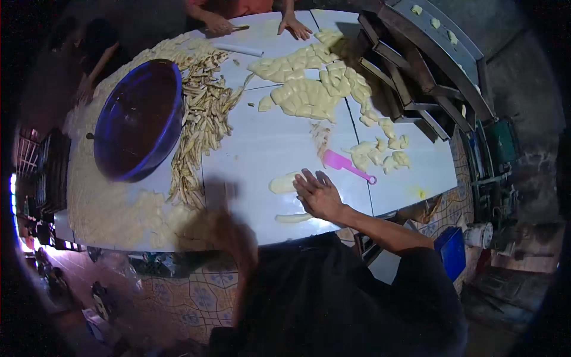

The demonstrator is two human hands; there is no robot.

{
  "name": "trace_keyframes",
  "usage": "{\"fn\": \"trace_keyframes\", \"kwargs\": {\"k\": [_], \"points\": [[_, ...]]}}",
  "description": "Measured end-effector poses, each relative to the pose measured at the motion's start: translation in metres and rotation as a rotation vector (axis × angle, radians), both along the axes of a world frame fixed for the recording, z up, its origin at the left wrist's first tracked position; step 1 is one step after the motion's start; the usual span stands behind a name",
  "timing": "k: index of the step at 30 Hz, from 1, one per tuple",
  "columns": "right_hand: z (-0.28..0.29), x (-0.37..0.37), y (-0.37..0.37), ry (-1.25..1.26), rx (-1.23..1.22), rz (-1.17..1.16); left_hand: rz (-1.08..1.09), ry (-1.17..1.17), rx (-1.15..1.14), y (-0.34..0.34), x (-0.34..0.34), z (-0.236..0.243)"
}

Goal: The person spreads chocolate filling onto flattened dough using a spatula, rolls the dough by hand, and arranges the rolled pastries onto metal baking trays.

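Observation:
My right hand [318, 193] lies flat on the white table [262, 149], palm down with fingers spread, holding nothing. Its fingertips touch or nearly touch a pale oval dough piece [282, 183]. A thin dough strip [292, 218] lies just below the hand, by the table's near edge. My left hand [229, 229] is a dark motion blur over the near table edge, left of the right hand; whether it holds anything is not visible. A pink plastic scraper [345, 165] rests on the table just beyond my right hand.
A big blue bowl [140, 119] stands at the left, beside a heap of cut dough strips [202, 119]. Flat dough pieces [303, 89] cover the far middle, small lumps [380, 152] the right. Another person's hands [294, 27] rest at the far edge near a white roller [238, 49]. Dark racks [416, 71] stand at the right.

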State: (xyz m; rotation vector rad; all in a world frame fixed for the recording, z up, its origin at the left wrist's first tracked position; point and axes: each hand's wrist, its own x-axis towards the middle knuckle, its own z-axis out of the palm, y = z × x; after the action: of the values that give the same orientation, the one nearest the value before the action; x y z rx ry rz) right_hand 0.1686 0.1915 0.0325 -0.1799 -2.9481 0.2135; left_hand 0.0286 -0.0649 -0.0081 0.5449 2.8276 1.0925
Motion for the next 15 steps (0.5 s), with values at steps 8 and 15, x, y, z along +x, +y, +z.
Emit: {"fn": "trace_keyframes", "kwargs": {"k": [8,15], "points": [[0.045,0.009,0.01,0.075,-0.399,0.001,-0.775,0.309,-0.051,0.087,-0.003,0.069],[-0.012,0.013,0.011,0.211,-0.273,-0.04,-0.568,0.442,-0.258,0.081,0.021,0.043]]}}
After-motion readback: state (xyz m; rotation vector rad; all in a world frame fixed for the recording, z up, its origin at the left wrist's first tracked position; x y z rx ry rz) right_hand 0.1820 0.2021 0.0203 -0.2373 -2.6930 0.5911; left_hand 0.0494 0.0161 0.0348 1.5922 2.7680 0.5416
